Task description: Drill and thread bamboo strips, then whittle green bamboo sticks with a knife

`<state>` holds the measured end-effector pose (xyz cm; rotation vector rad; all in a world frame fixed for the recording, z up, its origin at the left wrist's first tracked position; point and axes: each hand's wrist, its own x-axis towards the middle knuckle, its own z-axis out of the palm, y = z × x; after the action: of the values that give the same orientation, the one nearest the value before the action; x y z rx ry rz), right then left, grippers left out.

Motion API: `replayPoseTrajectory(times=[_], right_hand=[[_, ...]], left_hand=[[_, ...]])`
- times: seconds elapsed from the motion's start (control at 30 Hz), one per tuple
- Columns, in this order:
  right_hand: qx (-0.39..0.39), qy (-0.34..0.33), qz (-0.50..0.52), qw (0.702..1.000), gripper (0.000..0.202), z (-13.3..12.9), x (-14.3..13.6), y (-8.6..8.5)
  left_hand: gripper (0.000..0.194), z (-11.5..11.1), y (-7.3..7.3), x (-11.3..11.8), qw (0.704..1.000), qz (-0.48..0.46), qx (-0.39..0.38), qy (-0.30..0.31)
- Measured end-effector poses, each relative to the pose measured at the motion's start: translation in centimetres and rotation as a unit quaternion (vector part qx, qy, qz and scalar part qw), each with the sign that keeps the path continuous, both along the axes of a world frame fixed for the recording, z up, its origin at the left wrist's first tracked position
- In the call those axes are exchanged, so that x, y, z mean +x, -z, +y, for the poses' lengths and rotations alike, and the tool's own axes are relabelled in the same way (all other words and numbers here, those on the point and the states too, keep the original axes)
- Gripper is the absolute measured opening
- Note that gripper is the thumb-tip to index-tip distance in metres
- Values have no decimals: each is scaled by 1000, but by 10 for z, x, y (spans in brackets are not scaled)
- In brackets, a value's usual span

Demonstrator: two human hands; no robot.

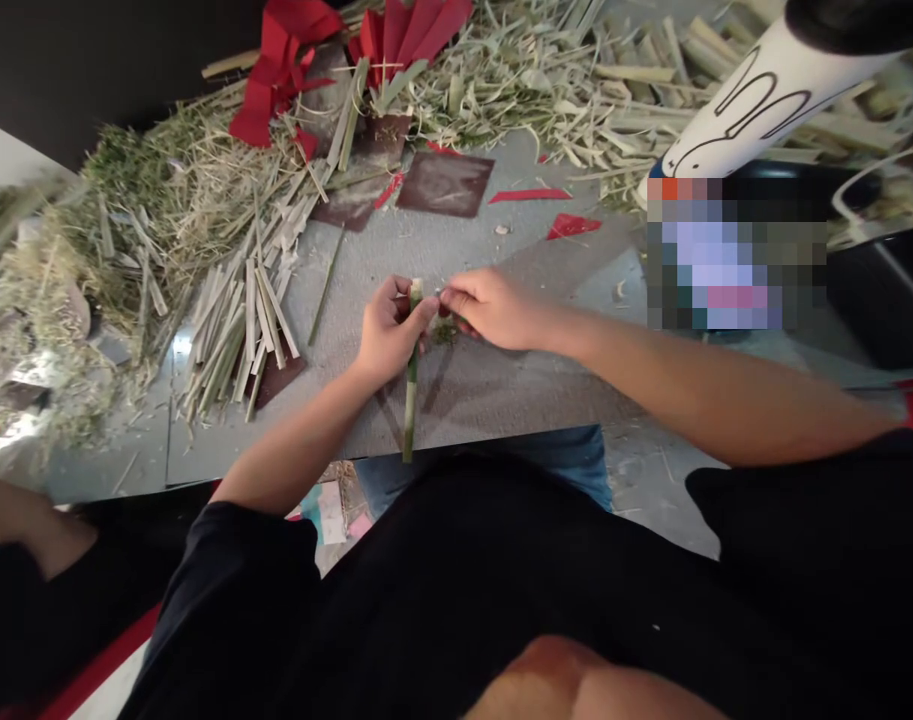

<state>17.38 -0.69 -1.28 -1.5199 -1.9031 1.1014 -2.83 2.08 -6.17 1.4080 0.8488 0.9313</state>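
Note:
My left hand point(387, 335) is closed around a slim green plant stalk point(410, 405), its pale top end showing above the fingers. The lower end of the stalk hangs down past the table's front edge. Just to the right, my right hand point(490, 308) pinches with thumb and fingertips close to the left thumb; whatever is between those fingertips is too small to make out. Under the right fingers is a little tuft of green shreds point(446, 331). A thin single green strip point(326, 285) lies on the grey table point(351, 385) left of my hands.
A bundle of pale cut strips point(235, 335) lies at left, beside heaps of dry shreds point(156, 190). Brown square sheets point(447, 184) and red scraps point(574, 227) are beyond my hands. A white tumbler point(756, 100) stands at right. Another person's arm point(28, 515) shows at lower left.

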Motion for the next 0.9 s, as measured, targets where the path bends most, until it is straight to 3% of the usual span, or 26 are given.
replayPoseTrajectory(times=[0.1,0.2,0.33,0.5,0.7,0.9], right_hand=[[58,51,35,996,38,6,13,14],[62,53,121,989,28,7,24,23],[-12,-9,241,971,32,2,29,22],[-116,-94,349,925,44,-3,24,18],[-197,-166,383,887,43,-4,20,24],[-214,-197,403,868,48,2,17,35]], left_hand=[[79,5,2,1,1000,-17,-3,-4],[79,1,0,3,999,-30,13,-12],[73,-9,-3,3,999,-42,0,34],[71,-18,-4,1,995,-34,-38,84],[73,-19,1,4,995,-67,-37,64],[82,-16,8,2,994,-60,-39,86]])
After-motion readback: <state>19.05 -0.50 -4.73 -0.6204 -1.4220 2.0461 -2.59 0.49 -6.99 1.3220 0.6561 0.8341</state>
